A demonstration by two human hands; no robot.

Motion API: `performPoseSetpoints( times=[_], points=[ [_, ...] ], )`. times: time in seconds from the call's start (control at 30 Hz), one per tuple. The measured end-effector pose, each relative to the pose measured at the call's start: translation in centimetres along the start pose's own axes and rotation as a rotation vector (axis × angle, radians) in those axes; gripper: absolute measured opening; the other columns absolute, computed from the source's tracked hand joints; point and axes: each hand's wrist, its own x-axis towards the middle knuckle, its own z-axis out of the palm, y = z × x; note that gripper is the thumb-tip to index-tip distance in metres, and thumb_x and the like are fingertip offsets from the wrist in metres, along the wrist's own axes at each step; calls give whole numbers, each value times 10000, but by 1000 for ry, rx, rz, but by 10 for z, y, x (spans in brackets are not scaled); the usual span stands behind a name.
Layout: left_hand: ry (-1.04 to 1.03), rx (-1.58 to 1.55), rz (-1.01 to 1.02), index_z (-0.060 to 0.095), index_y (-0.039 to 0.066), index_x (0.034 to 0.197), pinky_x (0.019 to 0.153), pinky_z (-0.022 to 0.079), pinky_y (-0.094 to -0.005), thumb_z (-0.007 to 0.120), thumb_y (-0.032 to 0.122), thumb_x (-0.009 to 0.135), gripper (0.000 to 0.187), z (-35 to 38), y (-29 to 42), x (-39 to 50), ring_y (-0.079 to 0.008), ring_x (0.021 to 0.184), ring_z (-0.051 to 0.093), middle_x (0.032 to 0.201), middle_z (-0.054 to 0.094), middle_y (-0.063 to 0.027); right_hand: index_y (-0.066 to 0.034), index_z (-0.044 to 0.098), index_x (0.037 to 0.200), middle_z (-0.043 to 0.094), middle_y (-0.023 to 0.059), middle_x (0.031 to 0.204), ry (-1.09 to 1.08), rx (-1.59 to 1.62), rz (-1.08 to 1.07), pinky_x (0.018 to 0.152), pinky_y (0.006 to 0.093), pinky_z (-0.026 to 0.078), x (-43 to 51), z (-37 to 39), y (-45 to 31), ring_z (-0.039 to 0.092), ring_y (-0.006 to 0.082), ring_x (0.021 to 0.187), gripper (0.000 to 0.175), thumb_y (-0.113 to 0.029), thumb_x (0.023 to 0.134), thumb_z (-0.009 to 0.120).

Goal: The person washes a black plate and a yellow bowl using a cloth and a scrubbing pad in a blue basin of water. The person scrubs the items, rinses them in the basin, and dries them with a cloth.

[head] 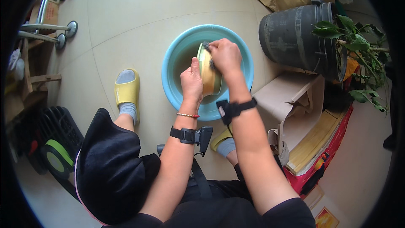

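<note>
A light-blue plastic basin (171, 79) stands on the floor before me, with murky water (187, 59) in it. Over the water, my left hand (191, 80) grips a yellow bowl with green bands (207, 72), tilted on its side, thumb along its rim. My right hand (225, 55) pinches a grey scouring pad (207, 46) and presses it against the bowl's outer wall near the top. Part of the pad is hidden behind my fingers. The inside of the bowl faces away from view.
A black bucket (284, 34) with a leafy plant (357, 38) is right of the basin. Below it are a beige bin (281, 88) and wooden boards (316, 139) in a red bag (343, 133). A wheeled metal frame (44, 27) and a black crate (60, 123) stand left.
</note>
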Motion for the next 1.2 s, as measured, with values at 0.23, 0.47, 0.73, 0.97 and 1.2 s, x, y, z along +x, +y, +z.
performPoseSetpoints(
  times=[0.23,0.47,0.73,0.97,1.2],
  points=[
    [-102,-127,-126,627,-62,995,739,499,-314,556,553,967,620,-12,8,2,-141,830,573,931,635,-71,-112,756,1063,724,138,1046,-370,222,178,863,380,538,-2,68,127,689,306,912,278,-233,817,711],
    [-153,-340,-218,518,-103,1297,962,514,-389,529,538,980,715,-10,21,1,-252,1144,600,1276,602,-181,-68,737,1032,643,156,1097,6,310,219,888,393,510,-95,68,117,633,331,1003,238,-112,804,682],
    [-210,-181,-169,571,-71,1249,930,526,-375,412,578,1010,710,-6,22,-5,-218,1077,631,1196,644,-164,-117,738,1095,566,105,1055,329,115,-142,881,420,454,-133,-34,32,547,302,969,439,71,712,632],
    [-204,-134,-218,657,-49,1124,757,545,-316,370,582,1027,700,-3,13,-2,-160,877,653,1002,688,-102,-186,763,1010,642,-16,1086,333,47,-350,850,379,476,-121,-20,-22,545,274,971,318,-105,703,769],
    [-72,56,-7,688,-49,828,608,487,-318,384,560,1036,712,3,10,3,-117,659,564,696,640,-60,-177,764,899,654,-61,930,399,0,-333,745,367,471,-88,-9,-35,550,232,877,150,-175,754,724]
  ],
)
